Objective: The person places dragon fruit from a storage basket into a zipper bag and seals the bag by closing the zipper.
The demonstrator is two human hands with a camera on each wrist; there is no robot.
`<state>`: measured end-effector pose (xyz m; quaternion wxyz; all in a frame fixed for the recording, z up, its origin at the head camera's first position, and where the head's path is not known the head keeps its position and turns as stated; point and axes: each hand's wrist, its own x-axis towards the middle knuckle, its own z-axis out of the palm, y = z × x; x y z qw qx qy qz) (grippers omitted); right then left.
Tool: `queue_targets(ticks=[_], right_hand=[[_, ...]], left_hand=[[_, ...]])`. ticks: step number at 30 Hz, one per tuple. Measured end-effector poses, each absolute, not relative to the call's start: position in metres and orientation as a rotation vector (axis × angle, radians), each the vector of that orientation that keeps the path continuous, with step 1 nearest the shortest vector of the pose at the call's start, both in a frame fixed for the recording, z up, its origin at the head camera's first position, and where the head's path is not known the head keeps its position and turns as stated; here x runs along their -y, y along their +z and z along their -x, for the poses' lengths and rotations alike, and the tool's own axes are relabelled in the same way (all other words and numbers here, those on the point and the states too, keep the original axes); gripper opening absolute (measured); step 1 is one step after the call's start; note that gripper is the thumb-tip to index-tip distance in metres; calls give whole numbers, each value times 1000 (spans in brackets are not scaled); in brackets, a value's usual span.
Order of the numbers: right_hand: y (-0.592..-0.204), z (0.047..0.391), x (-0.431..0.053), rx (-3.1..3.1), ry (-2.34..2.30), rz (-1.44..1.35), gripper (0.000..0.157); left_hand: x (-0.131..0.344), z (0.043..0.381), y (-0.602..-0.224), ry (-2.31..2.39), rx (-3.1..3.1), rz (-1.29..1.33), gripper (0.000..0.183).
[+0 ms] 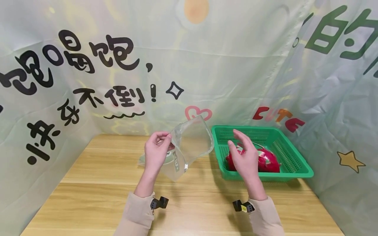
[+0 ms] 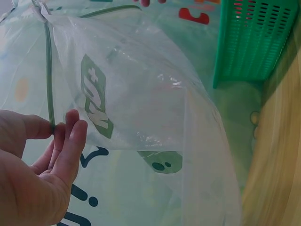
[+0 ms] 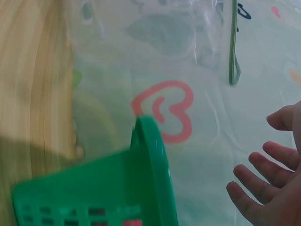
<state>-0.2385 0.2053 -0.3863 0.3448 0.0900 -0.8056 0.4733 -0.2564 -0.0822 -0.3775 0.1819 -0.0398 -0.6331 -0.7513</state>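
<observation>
My left hand (image 1: 156, 150) pinches the rim of a clear zip bag (image 1: 195, 139) between thumb and fingers. The bag is tilted and its mouth gapes toward the right. In the left wrist view a green-printed label (image 2: 96, 96) shows on the bag, and a green zip strip (image 2: 49, 80) runs up from the fingertips. My right hand (image 1: 246, 159) is over the near left side of a green plastic basket (image 1: 290, 174), fingers apart and holding nothing. Glossy red things (image 1: 268, 161) with pale green patches lie in the basket, partly hidden by that hand.
The basket stands at the right on a wooden table (image 1: 97, 196). Printed cloth (image 1: 236, 82) hangs behind the table and along both sides. Black cameras are strapped to both wrists.
</observation>
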Motion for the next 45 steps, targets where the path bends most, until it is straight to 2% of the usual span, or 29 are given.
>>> queue_targets(ticks=[18, 35, 45], right_hand=[[-411, 243, -249, 2383, 968, -131, 51], [-421, 265, -266, 2872, 720, -250, 87], [-419, 274, -273, 2957, 748, -397, 102]], left_hand=[[84, 257, -379, -2107, 1796, 103, 14], [84, 256, -378, -2096, 1797, 115, 14], [83, 257, -378, -2097, 1788, 134, 14]])
